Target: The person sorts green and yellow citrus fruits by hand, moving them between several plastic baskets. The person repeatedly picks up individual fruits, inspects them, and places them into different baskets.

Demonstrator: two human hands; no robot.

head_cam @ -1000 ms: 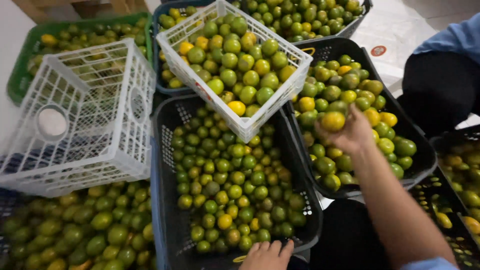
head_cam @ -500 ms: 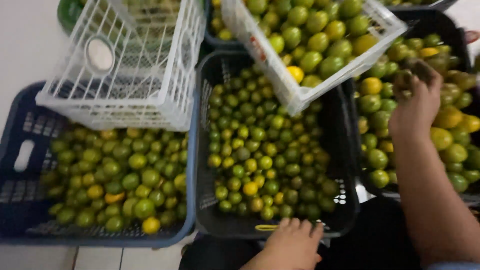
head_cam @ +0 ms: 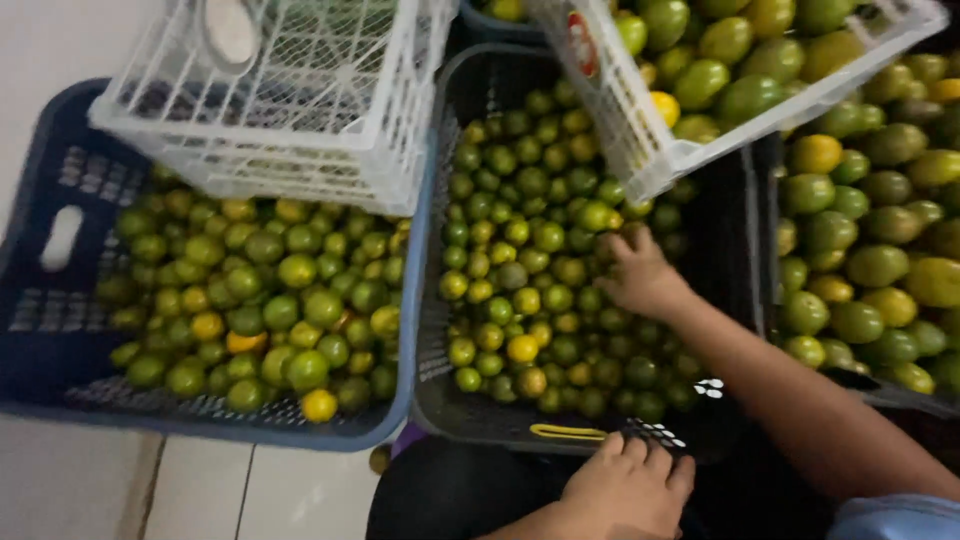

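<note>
Nearest to the person, the left hand (head_cam: 625,487) lies flat on the near rim of the black crate (head_cam: 455,400), fingers spread over the plastic edge and holding nothing; it looks like a brace to steady the crate or the body while the other arm reaches in. Just beyond it, the right hand (head_cam: 640,275) is down among the small green citrus fruits (head_cam: 520,250) that fill this crate, fingers curled loosely into the pile near its right side. Whether it is pinching one fruit I cannot tell, since the fingertips are buried among them. A few yellow fruits sit mixed in with the green ones close to the middle of the pile. To the left, touching the black crate, stands a blue crate (head_cam: 50,330) with somewhat larger green and yellow fruits, all on the pale tiled floor (head_cam: 200,490). To the right, another dark crate (head_cam: 870,395) holds bigger fruits yet, so the crates seem sorted by size. Farther back, an empty white basket (head_cam: 280,110) rests tilted across the blue crate's far edge, and a second white basket (head_cam: 640,150), full of large green fruits, perches over the black crate's far corner, apparently stacked there for lack of floor.
</note>
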